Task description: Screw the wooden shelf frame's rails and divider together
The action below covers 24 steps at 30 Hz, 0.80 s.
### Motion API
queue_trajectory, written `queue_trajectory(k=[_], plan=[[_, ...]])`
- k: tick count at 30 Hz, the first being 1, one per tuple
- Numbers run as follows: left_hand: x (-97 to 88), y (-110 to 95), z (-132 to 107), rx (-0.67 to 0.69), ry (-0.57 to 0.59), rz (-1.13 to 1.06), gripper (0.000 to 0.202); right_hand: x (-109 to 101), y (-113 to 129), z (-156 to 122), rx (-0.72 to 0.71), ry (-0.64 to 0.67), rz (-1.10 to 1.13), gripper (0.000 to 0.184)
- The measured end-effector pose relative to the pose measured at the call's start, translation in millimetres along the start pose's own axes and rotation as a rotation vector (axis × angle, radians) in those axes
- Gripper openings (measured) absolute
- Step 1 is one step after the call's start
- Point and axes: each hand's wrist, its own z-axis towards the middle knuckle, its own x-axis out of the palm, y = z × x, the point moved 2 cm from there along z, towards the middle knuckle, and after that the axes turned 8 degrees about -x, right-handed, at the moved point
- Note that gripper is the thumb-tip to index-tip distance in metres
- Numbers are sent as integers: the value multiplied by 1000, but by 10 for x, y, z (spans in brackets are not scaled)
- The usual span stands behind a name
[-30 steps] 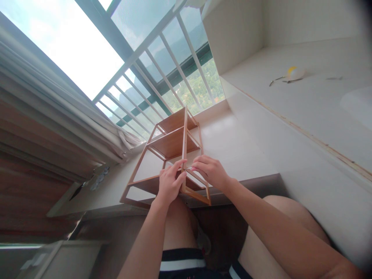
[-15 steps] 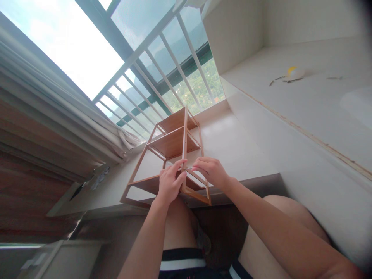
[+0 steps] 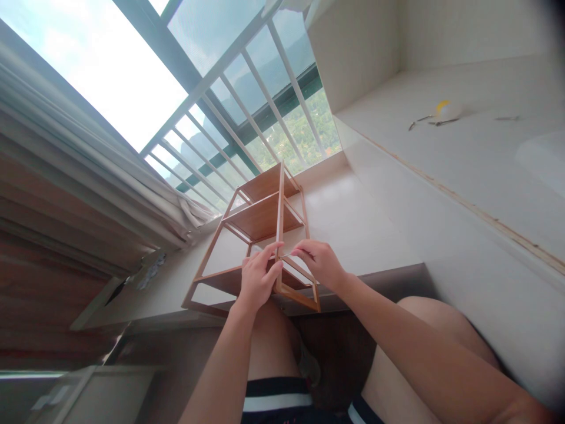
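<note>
Pinching a thin rod [image 3: 286, 255] at its fingertips [image 3: 297, 252], the right hand [image 3: 323, 264] faced the left hand [image 3: 256, 280], whose fingers [image 3: 267, 252] clasped a wooden rack [image 3: 263, 215].

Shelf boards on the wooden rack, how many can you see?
3: the top board, the middle board below it, and the bottom board, partly hidden behind the left hand.

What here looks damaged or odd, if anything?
A ragged brown line along the edge of the broad white ledge at right looks like chipping or wear. The brown wooden three-tier shelf seems intact where visible.
</note>
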Motion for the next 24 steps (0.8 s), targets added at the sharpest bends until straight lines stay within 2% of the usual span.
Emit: queue_trajectory(k=[5,10,17,24], plan=[[8,13,-1,-3,-6,1,41,-84,37,57,-13,-58,30,30],[14,12,1,1,-4,-6,41,-64,42,58,-66,-8,-3,27],[10,16,-3,0,-7,-9,41,-38,6,34,-200,91,-163,23],[4,11,-11,-10,-5,0,41,-91,29,49,-254,107,-195,23]])
